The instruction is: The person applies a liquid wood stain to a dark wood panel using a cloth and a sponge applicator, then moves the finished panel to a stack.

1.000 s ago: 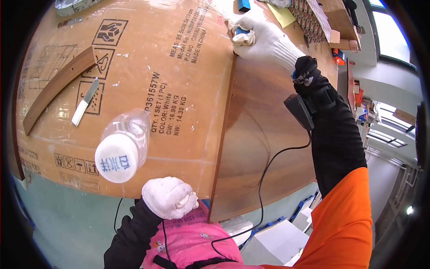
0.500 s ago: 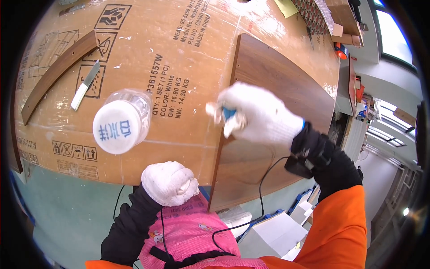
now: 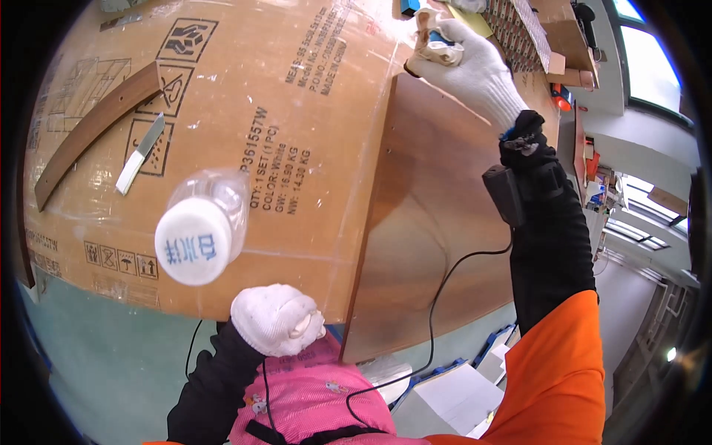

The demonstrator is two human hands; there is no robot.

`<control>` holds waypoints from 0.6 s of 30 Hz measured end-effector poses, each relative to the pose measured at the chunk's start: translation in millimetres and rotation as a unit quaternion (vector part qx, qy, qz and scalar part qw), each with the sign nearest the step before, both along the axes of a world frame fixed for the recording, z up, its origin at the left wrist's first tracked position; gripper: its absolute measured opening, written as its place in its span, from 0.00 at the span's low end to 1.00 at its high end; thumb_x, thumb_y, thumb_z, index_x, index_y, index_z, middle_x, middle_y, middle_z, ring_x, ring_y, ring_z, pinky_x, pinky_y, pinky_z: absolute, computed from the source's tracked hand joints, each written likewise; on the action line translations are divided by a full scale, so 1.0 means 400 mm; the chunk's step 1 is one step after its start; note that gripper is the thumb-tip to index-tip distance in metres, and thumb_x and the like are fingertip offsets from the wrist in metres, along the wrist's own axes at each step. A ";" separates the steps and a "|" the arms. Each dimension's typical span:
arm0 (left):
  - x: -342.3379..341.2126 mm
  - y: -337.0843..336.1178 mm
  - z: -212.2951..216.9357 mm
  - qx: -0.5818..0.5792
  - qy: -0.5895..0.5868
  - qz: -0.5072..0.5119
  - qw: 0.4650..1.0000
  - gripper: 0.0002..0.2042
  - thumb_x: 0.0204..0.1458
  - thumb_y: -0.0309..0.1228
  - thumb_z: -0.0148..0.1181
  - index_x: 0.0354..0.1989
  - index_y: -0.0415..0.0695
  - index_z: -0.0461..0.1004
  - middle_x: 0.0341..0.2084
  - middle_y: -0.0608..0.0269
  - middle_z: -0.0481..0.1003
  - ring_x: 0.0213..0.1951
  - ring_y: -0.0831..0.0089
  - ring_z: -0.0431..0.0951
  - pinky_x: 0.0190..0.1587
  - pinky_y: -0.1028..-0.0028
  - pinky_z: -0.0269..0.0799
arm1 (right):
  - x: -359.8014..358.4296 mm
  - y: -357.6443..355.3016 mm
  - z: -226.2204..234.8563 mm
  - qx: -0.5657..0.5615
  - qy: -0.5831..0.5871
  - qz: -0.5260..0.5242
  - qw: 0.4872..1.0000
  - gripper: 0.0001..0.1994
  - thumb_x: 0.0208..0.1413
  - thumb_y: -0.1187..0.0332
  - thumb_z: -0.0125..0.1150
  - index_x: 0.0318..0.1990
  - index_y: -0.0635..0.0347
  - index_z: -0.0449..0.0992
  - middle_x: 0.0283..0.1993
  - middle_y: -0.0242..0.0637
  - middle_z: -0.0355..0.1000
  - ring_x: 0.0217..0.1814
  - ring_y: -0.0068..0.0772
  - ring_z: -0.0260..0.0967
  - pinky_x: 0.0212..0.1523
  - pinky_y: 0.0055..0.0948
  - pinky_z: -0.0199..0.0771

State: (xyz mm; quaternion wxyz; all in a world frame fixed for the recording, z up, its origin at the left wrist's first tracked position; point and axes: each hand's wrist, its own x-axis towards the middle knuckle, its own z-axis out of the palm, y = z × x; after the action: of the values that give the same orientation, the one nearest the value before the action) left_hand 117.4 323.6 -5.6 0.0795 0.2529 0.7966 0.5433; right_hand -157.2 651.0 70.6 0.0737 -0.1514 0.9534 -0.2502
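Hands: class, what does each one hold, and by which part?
Right hand grips a crumpled cloth, bunched in its fingers. Left hand is a closed fist; nothing visible in it.

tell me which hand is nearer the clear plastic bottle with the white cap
Left. The left hand, gloved and closed in a fist, sits just below and right of the clear plastic bottle, apart from it. The right hand is far off at the wooden panel's top corner, gripping a rag.
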 end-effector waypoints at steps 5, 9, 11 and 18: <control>-0.001 -0.002 -0.002 -0.004 -0.003 -0.010 1.000 0.08 0.41 0.35 0.74 0.23 0.51 0.79 0.16 0.65 0.74 0.19 0.63 0.78 0.22 0.65 0.73 | -0.041 -0.029 -0.037 0.007 0.006 0.046 0.999 0.21 0.57 0.66 0.74 0.55 0.62 0.76 0.49 0.34 0.78 0.49 0.26 0.77 0.51 0.27 0.78; 0.001 0.000 -0.004 -0.006 0.005 -0.006 1.000 0.08 0.41 0.35 0.74 0.23 0.51 0.78 0.16 0.65 0.74 0.20 0.63 0.78 0.22 0.65 0.73 | -0.032 -0.002 -0.071 0.154 0.122 0.113 0.974 0.23 0.53 0.64 0.77 0.55 0.57 0.77 0.48 0.39 0.78 0.51 0.32 0.79 0.54 0.29 0.79; 0.002 0.001 -0.004 -0.004 -0.003 -0.007 1.000 0.08 0.42 0.35 0.73 0.23 0.51 0.78 0.16 0.65 0.74 0.20 0.63 0.78 0.22 0.65 0.73 | -0.013 0.000 -0.080 0.136 0.091 0.102 0.981 0.21 0.53 0.64 0.77 0.53 0.56 0.77 0.46 0.41 0.78 0.50 0.32 0.79 0.54 0.30 0.79; -0.002 -0.001 -0.008 0.003 0.010 -0.022 1.000 0.08 0.43 0.31 0.73 0.26 0.49 0.77 0.16 0.65 0.75 0.19 0.63 0.78 0.22 0.66 0.73 | 0.165 -0.089 -0.070 -0.020 -0.007 0.055 0.998 0.08 0.51 0.69 0.70 0.38 0.56 0.79 0.37 0.41 0.79 0.42 0.45 0.79 0.44 0.36 0.80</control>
State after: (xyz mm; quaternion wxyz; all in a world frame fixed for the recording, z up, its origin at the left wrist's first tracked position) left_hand 116.7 323.2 -8.6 0.0828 0.2762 0.7900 0.5410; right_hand -91.3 615.5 42.4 0.0913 -0.2036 0.9380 -0.2654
